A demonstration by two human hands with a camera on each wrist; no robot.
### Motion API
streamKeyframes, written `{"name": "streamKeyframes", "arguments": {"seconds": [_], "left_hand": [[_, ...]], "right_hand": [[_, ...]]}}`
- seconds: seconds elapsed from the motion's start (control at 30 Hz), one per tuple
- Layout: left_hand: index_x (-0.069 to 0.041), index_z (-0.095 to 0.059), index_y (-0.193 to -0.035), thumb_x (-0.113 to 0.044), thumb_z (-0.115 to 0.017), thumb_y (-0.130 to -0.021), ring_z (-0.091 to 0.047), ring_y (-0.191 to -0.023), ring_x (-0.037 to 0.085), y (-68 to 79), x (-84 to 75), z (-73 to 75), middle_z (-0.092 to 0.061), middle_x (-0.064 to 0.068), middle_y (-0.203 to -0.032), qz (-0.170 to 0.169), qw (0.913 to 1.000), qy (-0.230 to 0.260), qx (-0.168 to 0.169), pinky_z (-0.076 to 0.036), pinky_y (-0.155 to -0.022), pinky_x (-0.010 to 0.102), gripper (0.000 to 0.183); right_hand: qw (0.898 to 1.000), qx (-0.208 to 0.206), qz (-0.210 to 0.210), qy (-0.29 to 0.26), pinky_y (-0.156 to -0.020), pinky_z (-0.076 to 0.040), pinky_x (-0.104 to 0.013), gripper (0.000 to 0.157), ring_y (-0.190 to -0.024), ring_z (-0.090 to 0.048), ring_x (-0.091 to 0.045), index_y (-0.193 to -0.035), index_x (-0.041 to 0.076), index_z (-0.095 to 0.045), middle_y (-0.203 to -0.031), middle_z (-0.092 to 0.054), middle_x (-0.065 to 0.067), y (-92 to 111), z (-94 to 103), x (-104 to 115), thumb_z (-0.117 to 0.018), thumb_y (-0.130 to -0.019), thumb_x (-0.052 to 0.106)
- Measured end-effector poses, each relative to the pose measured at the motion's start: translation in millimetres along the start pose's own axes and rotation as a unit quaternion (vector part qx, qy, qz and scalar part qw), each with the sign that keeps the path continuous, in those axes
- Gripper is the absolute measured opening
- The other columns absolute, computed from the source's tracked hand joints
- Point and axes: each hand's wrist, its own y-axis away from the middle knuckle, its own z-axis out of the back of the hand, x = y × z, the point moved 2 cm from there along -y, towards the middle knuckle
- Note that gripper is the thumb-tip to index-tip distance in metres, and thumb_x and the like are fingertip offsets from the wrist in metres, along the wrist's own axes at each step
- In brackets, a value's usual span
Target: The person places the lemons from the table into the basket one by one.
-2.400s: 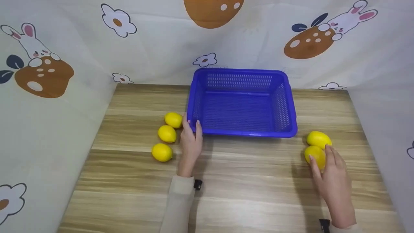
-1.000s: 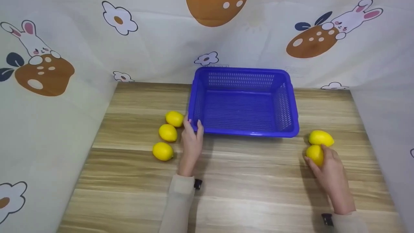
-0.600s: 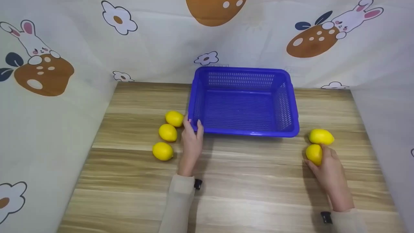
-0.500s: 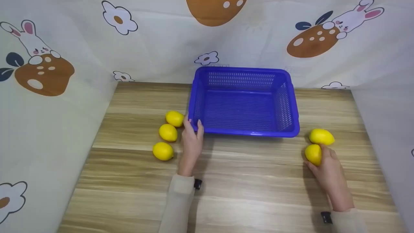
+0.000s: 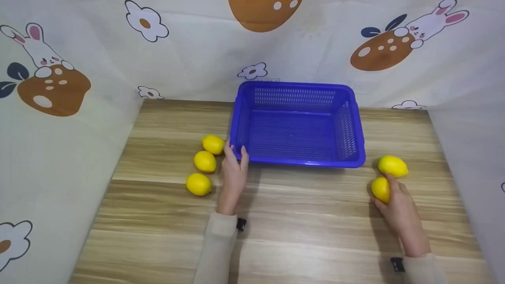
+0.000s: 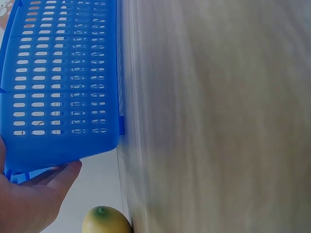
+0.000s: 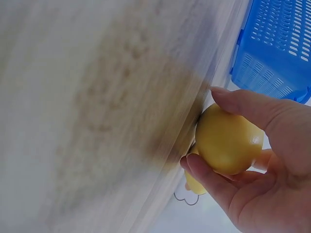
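My left hand (image 5: 233, 175) grips the near left corner of a blue plastic basket (image 5: 298, 162), thumb at the inner side and fingers outside the wall. The left wrist view shows the fingers under the basket's rim. On the right, my right hand (image 5: 402, 215) holds a yellow lemon (image 5: 380, 188) between thumb and fingers, low at the tabletop. In the right wrist view that lemon (image 7: 228, 138) sits between the thumb and the curled fingers. Just beyond it lies a second lemon (image 5: 393, 166). The basket has slotted walls and nothing inside.
Left of the basket, three lemons lie in a slanting row: a far lemon (image 5: 213, 144), a middle lemon (image 5: 204, 161) and a near lemon (image 5: 199, 184). The wood-grain table (image 5: 300, 221) is bounded by a printed curtain (image 5: 189, 59) at the back and sides.
My right hand has closed its thumb and fingers round the nearer right lemon and shifted it slightly left; the lemon beyond now stands a little apart. My left hand stays on the basket.
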Motion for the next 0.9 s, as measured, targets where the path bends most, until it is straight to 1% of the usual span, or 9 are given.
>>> {"name": "streamKeyframes", "arguments": {"seconds": [0.03,0.2,0.23,0.27,0.3,0.43,0.47,0.7,0.9], "left_hand": [[-0.004,-0.043,-0.151,-0.033,-0.052,-0.109,-0.073,-0.099,0.034,0.3,-10.0,4.1,-0.072,0.025,-0.117,0.001,1.0000,0.006,0.000,-0.061,-0.084,0.052,0.052],[0.004,-0.046,-0.144,-0.030,-0.052,-0.108,-0.071,-0.093,0.041,1.1,-40.4,15.5,-0.070,0.032,-0.111,-0.010,0.9999,0.002,-0.007,-0.060,-0.079,0.058,0.050],[0.002,-0.045,-0.146,-0.034,-0.050,-0.109,-0.072,-0.092,0.038,0.7,-35.8,14.3,-0.071,0.030,-0.111,-0.016,0.9998,0.006,-0.010,-0.061,-0.078,0.054,0.052],[0.001,-0.045,-0.145,-0.034,-0.050,-0.109,-0.072,-0.091,0.038,0.8,-37.6,14.8,-0.071,0.029,-0.109,-0.015,0.9998,0.001,-0.009,-0.061,-0.077,0.054,0.051],[0.003,-0.044,-0.146,-0.032,-0.050,-0.109,-0.072,-0.092,0.039,1.0,-43.6,17.1,-0.070,0.030,-0.110,-0.014,0.9999,0.005,-0.005,-0.061,-0.078,0.055,0.051],[0.003,-0.044,-0.146,-0.027,-0.051,-0.108,-0.072,-0.092,0.038,0.9,-46.0,18.8,-0.071,0.029,-0.109,-0.005,1.0000,0.002,0.004,-0.061,-0.079,0.054,0.049],[0.006,-0.044,-0.144,-0.022,-0.052,-0.107,-0.071,-0.092,0.041,1.2,-53.6,21.2,-0.070,0.031,-0.109,0.003,0.9999,-0.006,0.011,-0.060,-0.079,0.057,0.047],[0.006,-0.042,-0.146,-0.016,-0.055,-0.107,-0.072,-0.097,0.039,-1.3,-53.8,22.7,-0.070,0.031,-0.112,0.011,0.9994,-0.021,0.027,-0.062,-0.084,0.053,0.046],[0.005,-0.042,-0.145,-0.019,-0.053,-0.108,-0.072,-0.097,0.039,-1.5,-53.6,22.8,-0.070,0.030,-0.111,0.018,0.9987,-0.026,0.039,-0.061,-0.083,0.054,0.046]], "right_hand": [[1.000,0.001,-0.001,-0.002,-0.105,-0.040,-0.077,0.083,-0.122,-0.050,-0.067,-0.155,-0.015,-0.030,-0.136,-0.046,-0.051,0,0.1,0,-0.078,-0.090,0.000],[1.000,0.005,-0.010,-0.009,-0.102,-0.041,-0.077,0.078,-0.118,-0.052,-0.065,-0.152,-0.012,-0.035,-0.132,-0.047,-0.050,0,0.9,0,-0.079,-0.089,0.000],[1.000,0.006,-0.013,-0.010,-0.102,-0.041,-0.077,0.078,-0.118,-0.052,-0.065,-0.152,-0.012,-0.035,-0.132,-0.047,-0.050,0,0.9,0,-0.079,-0.089,0.001],[1.000,0.003,-0.012,-0.008,-0.101,-0.042,-0.077,0.078,-0.117,-0.053,-0.065,-0.152,-0.012,-0.036,-0.132,-0.048,-0.050,0,1.1,0,-0.080,-0.089,0.001],[1.000,0.000,-0.010,-0.007,-0.100,-0.042,-0.077,0.078,-0.116,-0.053,-0.065,-0.151,-0.012,-0.036,-0.130,-0.049,-0.049,0,1.3,0,-0.080,-0.088,0.001],[1.000,-0.017,0.002,-0.002,-0.096,-0.044,-0.077,0.077,-0.113,-0.056,-0.065,-0.149,-0.013,-0.039,-0.126,-0.052,-0.049,3,2.6,2,-0.082,-0.086,0.001],[1.000,-0.020,0.005,-0.001,-0.095,-0.045,-0.077,0.077,-0.112,-0.057,-0.065,-0.148,-0.013,-0.040,-0.125,-0.053,-0.048,4,3.0,2,-0.082,-0.086,0.001],[1.000,-0.025,0.012,0.001,-0.096,-0.045,-0.077,0.078,-0.114,-0.055,-0.068,-0.148,-0.016,-0.039,-0.126,-0.052,-0.050,6,6.4,7,-0.084,-0.086,0.003],[1.000,-0.012,0.006,0.004,-0.098,-0.044,-0.077,0.079,-0.117,-0.054,-0.067,-0.149,-0.016,-0.037,-0.129,-0.050,-0.050,6,8.3,11,-0.083,-0.087,0.004]]}}
